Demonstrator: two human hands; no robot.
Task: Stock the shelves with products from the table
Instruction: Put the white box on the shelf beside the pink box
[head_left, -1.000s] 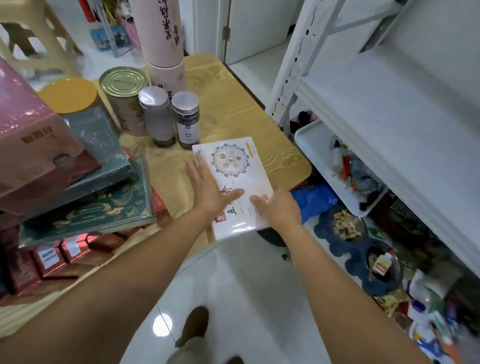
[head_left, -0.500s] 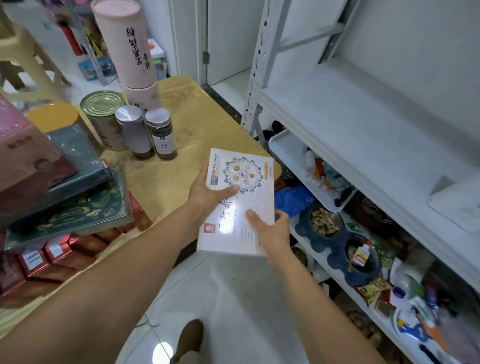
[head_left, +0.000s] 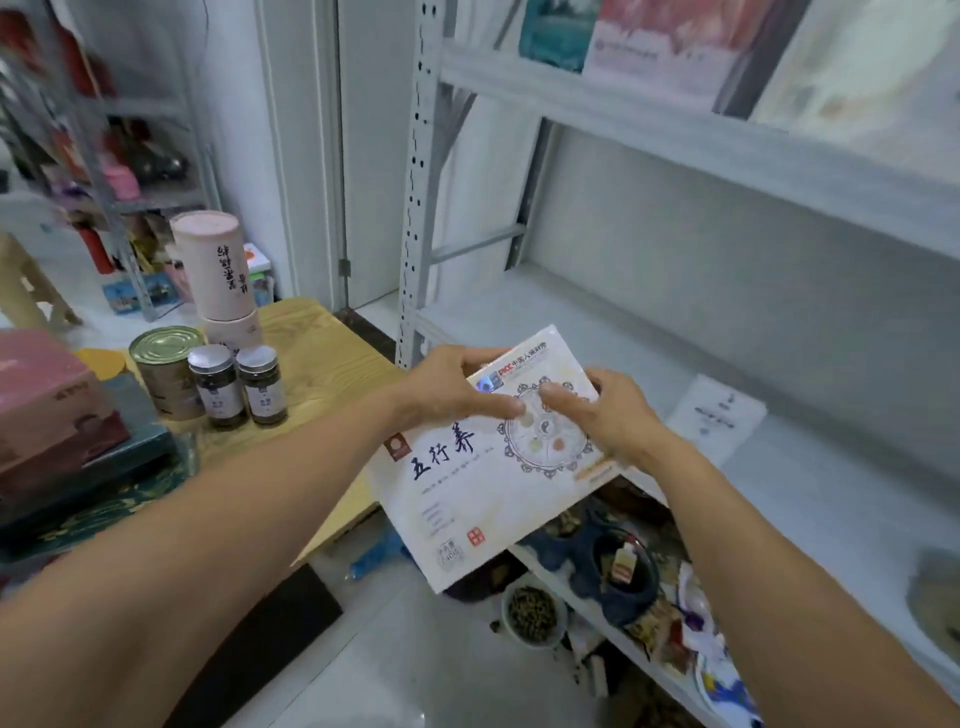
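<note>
Pink gift boxes (head_left: 41, 374) and a dark teal box stack (head_left: 93, 467) sit far left on the wooden table (head_left: 322, 353). Next right are a tin can (head_left: 166, 371), two dark jars (head_left: 217, 387) and a tall pink tube (head_left: 215, 265) with vertical brush writing I can't read.

Centre: the left hand (head_left: 447, 387) grips the far-left edge of the white flat box (head_left: 498, 467), fingers curled over the rim, thumb on the printed face. The right hand (head_left: 613, 415) holds the right edge, thumb on the round emblem. The box is in the air, tilted, off the table. Its far corner is over the near edge of the middle shelf (head_left: 779, 467); its near corner hangs over the floor.

Right: a white flat pack (head_left: 719, 415) already lies on that shelf. There are more boxes on the upper shelf (head_left: 675, 41) and clutter and bowls (head_left: 535, 613) down low.

Risks:
- The wrap looks glossy and both grips sit at the far end, so the heavy near end could slip or swing down into the bowls.
- The left corner could clip the shelf upright (head_left: 421, 208) if it goes in skewed.
- Pushed in too far right, it could shove the white pack.

Readable on the box: red "PICC" with "中国人保财险" at the top, and large brush "五行养". There is also a red seal; the small print is too fine to read.
</note>
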